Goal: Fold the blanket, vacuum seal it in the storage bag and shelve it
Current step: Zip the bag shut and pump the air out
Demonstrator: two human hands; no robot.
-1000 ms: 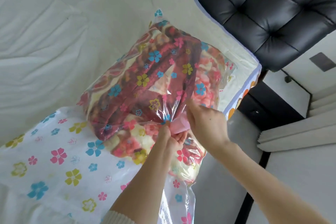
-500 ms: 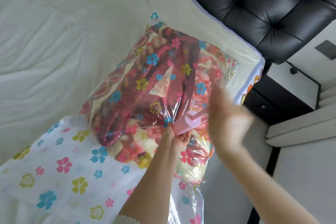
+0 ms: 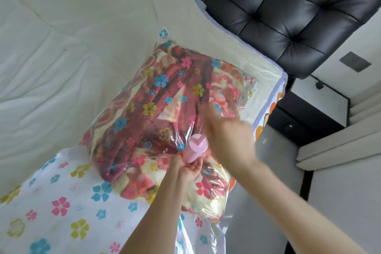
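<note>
A clear storage bag [image 3: 161,80] printed with coloured flowers lies on the bed, with the folded red and cream blanket [image 3: 142,140] inside it. A pink cylindrical pump [image 3: 195,147] stands tilted on the bag's near side. My left hand [image 3: 188,168] grips the pump's lower end together with the bag's plastic. My right hand [image 3: 226,136] is blurred and hovers just right of the pump with its fingers stretched out, holding nothing.
The bag's flat white flowered end [image 3: 61,202] spreads toward the lower left over the cream bed cover [image 3: 61,64]. A black tufted headboard [image 3: 288,16] rises at the upper right. The mattress edge [image 3: 268,113] drops off to the right, beside a dark nightstand [image 3: 305,117].
My right hand let go of the pink pump and pulled away to the right. My left hand kept its hold on the pump's base.
</note>
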